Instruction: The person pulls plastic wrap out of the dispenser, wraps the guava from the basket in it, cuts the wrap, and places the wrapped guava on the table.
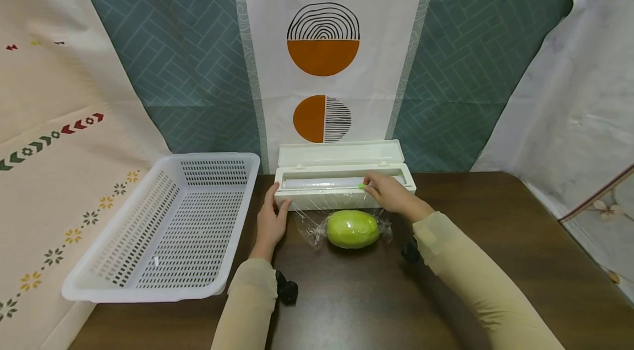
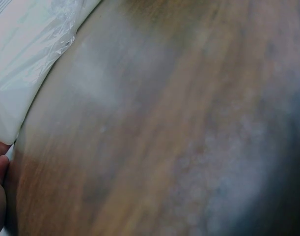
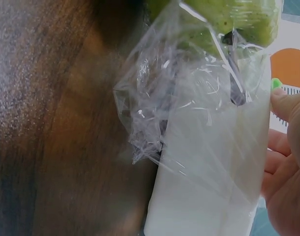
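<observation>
A white cling film dispenser (image 1: 327,201) stands with its lid (image 1: 342,153) tipped up at the back, and a film roll (image 1: 317,182) lies inside. My left hand (image 1: 271,223) grips the box's left end, thumb on the front face. Along the front rim, right of the middle, my right hand (image 1: 388,193) pinches a small green slide cutter (image 1: 362,186). From the box, clear film (image 3: 145,113) runs down to a yellow-green oval fruit (image 1: 353,229), which is wrapped in it. The film bunches at both ends of the fruit, on the table in front of the dispenser.
A white perforated plastic basket (image 1: 238,229) stands left of my left arm, with a small white scrap (image 1: 156,261) on its bottom. The brown wooden table (image 1: 346,306) meets patterned cloth hangings (image 1: 188,64) behind the dispenser.
</observation>
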